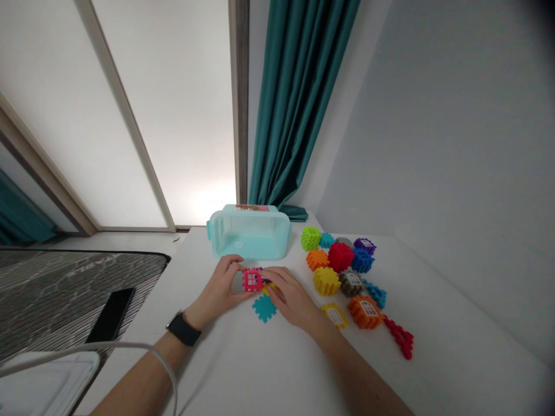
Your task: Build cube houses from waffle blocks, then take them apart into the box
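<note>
My left hand (pixel 219 287) and my right hand (pixel 290 297) meet over the white table, both gripping a pink square waffle block (pixel 252 279) with window-like openings. A purple piece (pixel 266 279) and a yellow piece (pixel 266 291) show behind it, partly hidden by my right fingers. Just below my hands, a teal waffle block (pixel 264 308) lies flat. A pale blue plastic box (pixel 249 236) stands open beyond my hands. To the right of my right hand lies a heap of several chunky multicoloured blocks (pixel 342 268).
A red linked block chain (pixel 401 338) lies at the heap's near end. Left of the table, a black phone (pixel 110 315) rests on a striped mat (pixel 56 289). A white cable (pixel 87 346) crosses near my left forearm. The table's back corner meets a grey wall and teal curtain (pixel 295 121).
</note>
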Tool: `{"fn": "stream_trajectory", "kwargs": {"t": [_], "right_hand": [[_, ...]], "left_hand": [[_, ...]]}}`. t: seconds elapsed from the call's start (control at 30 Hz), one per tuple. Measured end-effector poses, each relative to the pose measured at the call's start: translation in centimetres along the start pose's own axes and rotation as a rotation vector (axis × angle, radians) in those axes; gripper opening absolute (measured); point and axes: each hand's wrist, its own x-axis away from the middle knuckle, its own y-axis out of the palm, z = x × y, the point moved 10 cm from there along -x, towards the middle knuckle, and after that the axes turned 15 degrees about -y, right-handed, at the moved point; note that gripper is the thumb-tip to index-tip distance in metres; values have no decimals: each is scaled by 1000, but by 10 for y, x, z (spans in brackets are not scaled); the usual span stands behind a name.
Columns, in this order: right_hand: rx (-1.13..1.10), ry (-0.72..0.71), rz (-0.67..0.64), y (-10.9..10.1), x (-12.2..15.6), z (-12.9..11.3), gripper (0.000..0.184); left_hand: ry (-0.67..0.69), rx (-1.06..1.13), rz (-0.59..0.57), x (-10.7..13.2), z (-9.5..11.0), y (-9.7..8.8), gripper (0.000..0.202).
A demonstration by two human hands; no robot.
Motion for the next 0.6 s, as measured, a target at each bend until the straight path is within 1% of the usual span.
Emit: {"fn": "stream_trajectory", "kwargs": {"t": [0.07, 0.13, 0.23, 0.3, 0.37, 0.43, 0.53, 0.6], "right_hand": [[-16, -5, -2, 1, -1, -3, 46], [-27, -21, -9, 5, -2, -7, 48], [-80, -12, 54, 7, -3, -9, 41], [-140, 39, 145, 4, -2, -3, 32], [-195, 125, 239, -2, 2, 7, 22], [-242, 222, 304, -6, 7, 19, 17], [-300, 334, 319, -9, 13, 32, 16], [-328, 376, 290, -6, 15, 35, 16]], "left_hand": [[-21, 27, 58, -1, -2, -4, 39], [-40, 55, 100, -2, -4, -5, 39], [-69, 97, 132, -2, -6, -3, 38], [-74, 114, 117, -1, -5, 3, 40], [-62, 106, 73, 1, -1, 10, 46], [-37, 68, 21, 3, 4, 16, 48], [-17, 10, -8, 5, 9, 18, 39], [-5, -14, -21, 4, 11, 16, 44]]}}
